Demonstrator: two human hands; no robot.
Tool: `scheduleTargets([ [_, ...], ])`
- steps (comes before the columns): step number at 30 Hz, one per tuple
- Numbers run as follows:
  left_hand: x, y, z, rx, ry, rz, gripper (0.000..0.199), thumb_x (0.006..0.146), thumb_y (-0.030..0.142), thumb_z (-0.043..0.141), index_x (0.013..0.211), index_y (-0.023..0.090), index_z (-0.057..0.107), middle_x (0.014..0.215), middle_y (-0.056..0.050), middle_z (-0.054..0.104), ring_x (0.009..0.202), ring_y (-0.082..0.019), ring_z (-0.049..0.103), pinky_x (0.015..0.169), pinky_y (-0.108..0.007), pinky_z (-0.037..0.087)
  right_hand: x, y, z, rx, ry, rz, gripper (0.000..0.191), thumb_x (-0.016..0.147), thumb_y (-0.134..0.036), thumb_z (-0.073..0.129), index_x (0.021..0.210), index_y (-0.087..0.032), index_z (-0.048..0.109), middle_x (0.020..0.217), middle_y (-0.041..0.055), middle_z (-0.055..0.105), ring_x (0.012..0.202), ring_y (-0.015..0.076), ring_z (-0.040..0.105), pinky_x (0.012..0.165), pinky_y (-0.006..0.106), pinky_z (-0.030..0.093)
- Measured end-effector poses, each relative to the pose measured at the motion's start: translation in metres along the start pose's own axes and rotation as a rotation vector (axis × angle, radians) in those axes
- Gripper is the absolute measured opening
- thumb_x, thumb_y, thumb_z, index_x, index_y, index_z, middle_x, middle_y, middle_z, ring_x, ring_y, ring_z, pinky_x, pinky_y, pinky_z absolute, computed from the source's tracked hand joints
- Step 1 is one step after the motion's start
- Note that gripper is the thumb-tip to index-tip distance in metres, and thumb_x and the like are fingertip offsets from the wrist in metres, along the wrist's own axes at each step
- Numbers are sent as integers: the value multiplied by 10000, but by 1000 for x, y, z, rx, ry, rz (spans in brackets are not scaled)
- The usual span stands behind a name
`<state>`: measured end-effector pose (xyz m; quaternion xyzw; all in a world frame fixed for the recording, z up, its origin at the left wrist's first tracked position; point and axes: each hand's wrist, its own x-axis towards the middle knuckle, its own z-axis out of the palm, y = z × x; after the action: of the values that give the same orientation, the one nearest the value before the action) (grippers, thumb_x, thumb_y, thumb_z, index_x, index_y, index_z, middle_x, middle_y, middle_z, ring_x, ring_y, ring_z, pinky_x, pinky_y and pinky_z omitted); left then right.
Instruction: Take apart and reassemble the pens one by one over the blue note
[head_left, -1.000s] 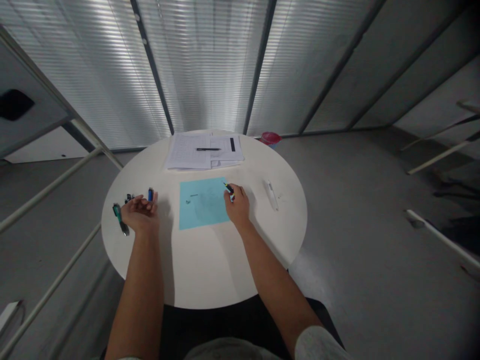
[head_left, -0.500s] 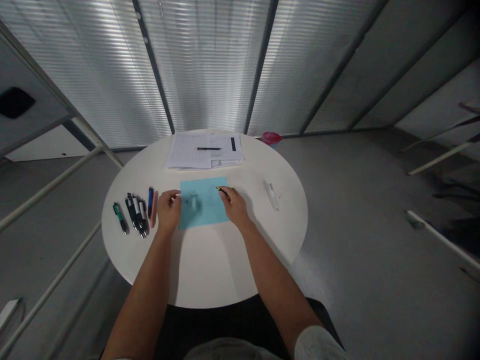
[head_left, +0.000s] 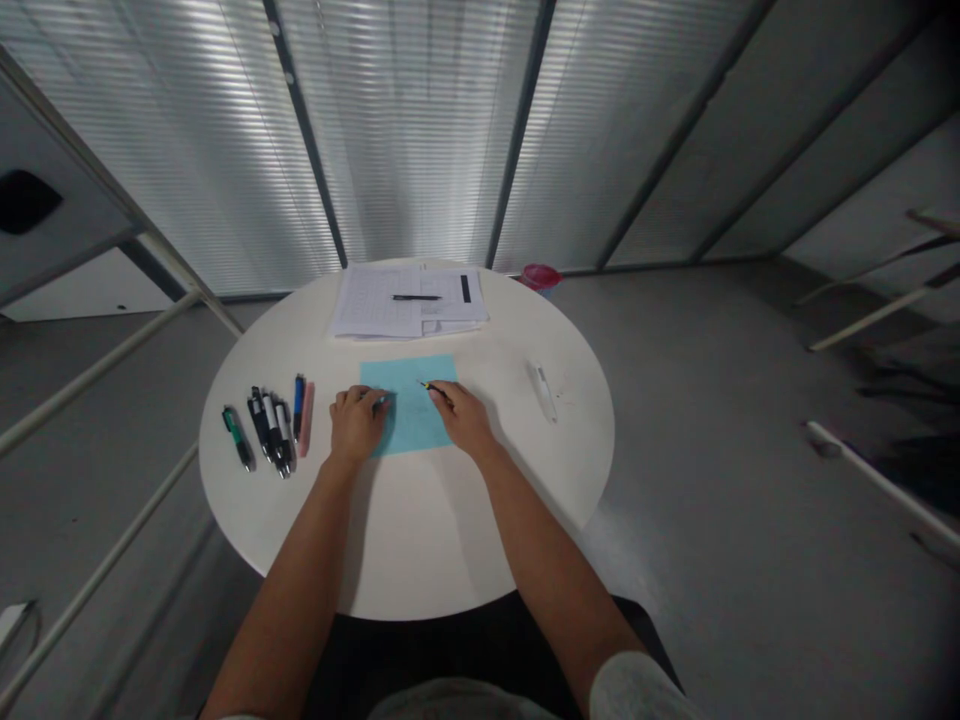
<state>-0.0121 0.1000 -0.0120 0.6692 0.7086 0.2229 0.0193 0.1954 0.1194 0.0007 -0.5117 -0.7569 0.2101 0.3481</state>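
Note:
My left hand (head_left: 359,424) is over the left part of the blue sheet (head_left: 416,432), fingers curled and thumb and fingertips drawn together around a small object too faint to name. At the sheet's right side, my right hand (head_left: 463,415) pinches a slim black pen piece (head_left: 431,387) with a yellow section, its thin tip pointing left. Beyond my left hand lie a pink stick-like item (head_left: 306,420), a blue pen (head_left: 298,405), several black-and-white pens (head_left: 271,425) and a green pen (head_left: 237,438).
A stack of papers (head_left: 375,305) with a black pen (head_left: 417,297) on it lies at the back of the round white table (head_left: 420,560). Toward the right is a white pen-like tool (head_left: 544,392). A pink bucket (head_left: 541,277) stands on the floor behind.
My left hand has moved right, onto the blue sheet, over the small pale object that lay there. My right hand has shifted slightly left, still holding the slim pen piece.

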Motion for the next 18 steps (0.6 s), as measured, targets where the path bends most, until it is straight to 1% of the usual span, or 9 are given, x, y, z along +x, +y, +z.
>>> scheduleTargets([
  [3, 1, 0, 0, -27, 0, -6, 284, 886, 386, 540, 1077, 258, 709, 1147, -110, 645, 1080, -328, 513, 875, -449, 388, 0, -1, 0, -15, -7, 0, 316, 994, -396, 422, 1207, -281, 625, 1159, 21, 690, 1056, 160, 635, 926, 283, 480],
  [7, 2, -1, 2, -36, 46, -4, 353, 882, 389, 550, 1185, 249, 665, 1200, -114, 633, 1099, -335, 496, 881, -454, 380, 0, -1, 2, -31, -19, -11, 311, 993, -397, 425, 1194, -282, 632, 1138, 12, 697, 1032, 155, 641, 909, 271, 482],
  [12, 3, -3, 4, -42, 6, -15, 253, 877, 373, 550, 1002, 254, 736, 1144, -107, 650, 1095, -334, 488, 880, -455, 372, 0, -2, 4, -76, -57, -4, 307, 989, -403, 435, 1185, -289, 642, 1137, 10, 699, 1032, 154, 643, 909, 274, 481],
  [15, 3, -1, 3, -99, 32, -17, 223, 871, 342, 555, 967, 238, 727, 1108, -110, 665, 1105, -326, 499, 909, -462, 365, 0, -3, 4, -92, -65, -10, 304, 990, -404, 434, 1175, -291, 646, 1124, 8, 701, 1018, 150, 646, 894, 268, 484],
  [18, 4, 2, -1, -255, 80, -22, 214, 882, 339, 542, 943, 224, 712, 1041, -101, 692, 1090, -299, 532, 958, -460, 360, -1, -4, 4, -107, -71, -12, 304, 990, -412, 431, 1173, -299, 648, 1112, 5, 701, 1010, 150, 646, 890, 266, 484],
])
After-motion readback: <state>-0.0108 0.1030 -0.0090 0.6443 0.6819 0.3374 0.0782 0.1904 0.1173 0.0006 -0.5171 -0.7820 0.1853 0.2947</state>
